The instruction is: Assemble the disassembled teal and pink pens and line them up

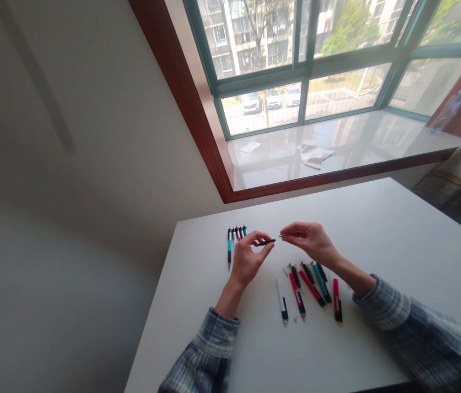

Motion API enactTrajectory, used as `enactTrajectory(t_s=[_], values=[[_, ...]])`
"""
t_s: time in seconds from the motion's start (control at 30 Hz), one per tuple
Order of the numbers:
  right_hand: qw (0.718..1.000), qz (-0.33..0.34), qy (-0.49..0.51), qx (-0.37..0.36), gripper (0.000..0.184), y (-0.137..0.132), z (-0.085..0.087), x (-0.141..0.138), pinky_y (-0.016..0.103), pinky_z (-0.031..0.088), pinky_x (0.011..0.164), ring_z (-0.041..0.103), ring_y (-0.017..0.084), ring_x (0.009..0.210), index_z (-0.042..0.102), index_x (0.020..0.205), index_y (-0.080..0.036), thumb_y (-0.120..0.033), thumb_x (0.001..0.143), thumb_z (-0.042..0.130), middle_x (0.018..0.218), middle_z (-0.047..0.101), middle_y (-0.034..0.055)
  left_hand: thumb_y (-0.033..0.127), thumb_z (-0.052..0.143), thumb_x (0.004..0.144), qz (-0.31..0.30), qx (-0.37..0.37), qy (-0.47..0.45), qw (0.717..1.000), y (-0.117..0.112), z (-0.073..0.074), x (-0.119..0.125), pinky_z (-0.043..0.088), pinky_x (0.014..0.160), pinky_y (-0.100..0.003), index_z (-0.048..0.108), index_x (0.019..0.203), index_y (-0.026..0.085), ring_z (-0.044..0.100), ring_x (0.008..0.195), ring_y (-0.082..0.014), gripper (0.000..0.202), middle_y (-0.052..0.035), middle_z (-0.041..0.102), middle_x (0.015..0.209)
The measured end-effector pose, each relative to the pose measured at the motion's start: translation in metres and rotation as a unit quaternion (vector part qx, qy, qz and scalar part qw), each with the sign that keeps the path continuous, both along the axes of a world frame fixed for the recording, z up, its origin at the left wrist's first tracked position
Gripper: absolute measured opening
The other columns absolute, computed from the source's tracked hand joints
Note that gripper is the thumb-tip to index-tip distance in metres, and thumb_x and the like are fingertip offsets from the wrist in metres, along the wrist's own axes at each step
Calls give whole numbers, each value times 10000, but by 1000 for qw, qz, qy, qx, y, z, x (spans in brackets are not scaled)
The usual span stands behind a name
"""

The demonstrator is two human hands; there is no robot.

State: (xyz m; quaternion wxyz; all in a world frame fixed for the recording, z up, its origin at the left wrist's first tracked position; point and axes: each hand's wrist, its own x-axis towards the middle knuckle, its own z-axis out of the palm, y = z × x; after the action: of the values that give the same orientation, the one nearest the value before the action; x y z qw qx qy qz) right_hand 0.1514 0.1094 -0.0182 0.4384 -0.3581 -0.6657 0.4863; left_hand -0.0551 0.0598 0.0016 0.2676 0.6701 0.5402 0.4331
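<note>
Quantities: two hands point(247, 263), three loose red barrels point(311, 287), one loose white barrel point(280, 293), one table point(381, 234), three parked cars point(273, 99).

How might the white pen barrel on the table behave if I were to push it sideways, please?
The white pen barrel would probably roll at first, being slim and seemingly round, on a smooth-looking tabletop. The dark strip near one end looks like a clip, which might stop it short. It is likely light and stiff, given its thin, straight body.

the sleeves point(209, 349) were plaid in blue and white; the held pen piece point(267, 242) was black. loose pen parts point(312, 288) were red, black, teal and white, the table point(357, 218) white, window trim point(189, 109) reddish brown.
</note>
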Motion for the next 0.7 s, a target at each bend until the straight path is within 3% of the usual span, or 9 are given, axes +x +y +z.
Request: enactTrajectory(t_s=[0.4, 0.6, 0.7], values=[[999, 25, -38, 23, 246, -5, 4, -1, 347, 601, 839, 741, 217, 862, 785, 972, -213, -431, 871, 731, 929, 796, 44, 276, 724, 870, -18, 7, -5, 1000, -1, 0, 3, 528, 780, -330, 720, 904, 236, 681, 835, -183, 53, -6, 759, 908], [985, 34, -155, 67, 377, -6, 11, 3, 265, 503, 623, 657, 155, 645, 766, 813, -206, -501, 970, 592, 745, 760, 15, 293, 732, 869, -21, 11, 6, 1000, -2, 2, 4, 516, 787, -341, 725, 909, 237, 680, 854, -194, 69, -13, 761, 914], [983, 31, -161, 88, 325, -8, 13, 4, 263, 489, 623, 631, 145, 639, 752, 949, -213, -495, 972, 592, 757, 748, 7, 287, 727, 875, -24, 14, 6, 1000, -2, 3, 4, 513, 776, -342, 728, 916, 239, 681, 847, -193, 63, -13, 763, 918]])
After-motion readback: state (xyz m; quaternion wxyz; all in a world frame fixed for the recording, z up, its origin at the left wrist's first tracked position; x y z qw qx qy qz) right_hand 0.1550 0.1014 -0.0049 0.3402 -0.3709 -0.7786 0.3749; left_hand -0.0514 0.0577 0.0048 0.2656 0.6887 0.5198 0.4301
